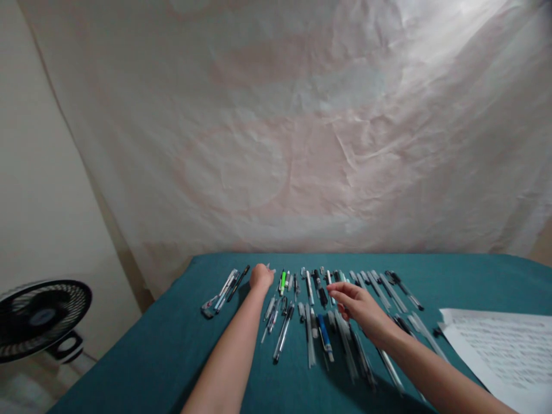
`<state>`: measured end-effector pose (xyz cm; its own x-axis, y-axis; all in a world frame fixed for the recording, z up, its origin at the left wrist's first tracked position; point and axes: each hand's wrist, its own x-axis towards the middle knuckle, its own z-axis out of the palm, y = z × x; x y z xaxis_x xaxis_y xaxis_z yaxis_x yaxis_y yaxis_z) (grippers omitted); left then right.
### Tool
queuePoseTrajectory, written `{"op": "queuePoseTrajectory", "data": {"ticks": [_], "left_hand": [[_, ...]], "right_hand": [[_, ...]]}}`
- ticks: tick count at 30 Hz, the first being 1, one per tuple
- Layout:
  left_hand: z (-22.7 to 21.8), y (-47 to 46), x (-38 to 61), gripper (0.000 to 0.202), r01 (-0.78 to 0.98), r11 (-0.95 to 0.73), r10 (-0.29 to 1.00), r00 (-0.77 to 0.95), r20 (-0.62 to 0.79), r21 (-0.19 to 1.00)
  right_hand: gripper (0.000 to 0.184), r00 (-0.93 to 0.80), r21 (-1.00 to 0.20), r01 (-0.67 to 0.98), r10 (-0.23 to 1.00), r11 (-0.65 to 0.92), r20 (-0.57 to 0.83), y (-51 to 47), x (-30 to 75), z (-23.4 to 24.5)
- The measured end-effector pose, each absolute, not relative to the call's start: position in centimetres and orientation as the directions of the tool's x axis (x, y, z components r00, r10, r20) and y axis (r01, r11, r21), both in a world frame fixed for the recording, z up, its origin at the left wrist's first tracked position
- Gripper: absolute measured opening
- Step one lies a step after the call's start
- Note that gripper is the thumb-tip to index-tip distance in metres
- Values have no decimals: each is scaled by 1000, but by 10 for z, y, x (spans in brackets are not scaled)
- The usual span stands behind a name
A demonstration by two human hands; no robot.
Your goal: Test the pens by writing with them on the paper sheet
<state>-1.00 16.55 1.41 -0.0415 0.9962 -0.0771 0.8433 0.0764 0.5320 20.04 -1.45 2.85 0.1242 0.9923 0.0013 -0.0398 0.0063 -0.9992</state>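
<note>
Pens (282,334) are all over the green surface (164,356), mostly laid out in loose rows with a small bunch off to the left, so I'd guess the layout's well along, though what's left I can't tell. Left hand's (261,278) fingers are curled by a little clear piece (270,268), grip unclear; right hand's (356,302) thumb and index nearly meet over the pens, can't tell if they're holding one.

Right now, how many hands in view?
2: the left hand, left of the green pen; the right hand, right of the blue pen. No others show.
</note>
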Motion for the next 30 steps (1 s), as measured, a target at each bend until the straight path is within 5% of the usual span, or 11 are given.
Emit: {"op": "queuePoseTrajectory", "data": {"ticks": [7,13,21,30], "left_hand": [[10,171,-6,31,864,100,990,-39,-132,493],[21,168,-10,31,742,82,992,6,-128,665],[42,115,20,34,107,16,969,243,-41,994],[50,56,59,23,-524,199,897,438,62,828]], "right_hand": [[28,115,-1000,-15,993,-12,-13,-16,197,28],[27,103,-1000,-25,995,-16,-19,-17,201,28],[28,46,-1000,-20,999,-2,-3,-19,202,32],[42,-243,-993,111,968,-40,-66,-32,177,35]]}}
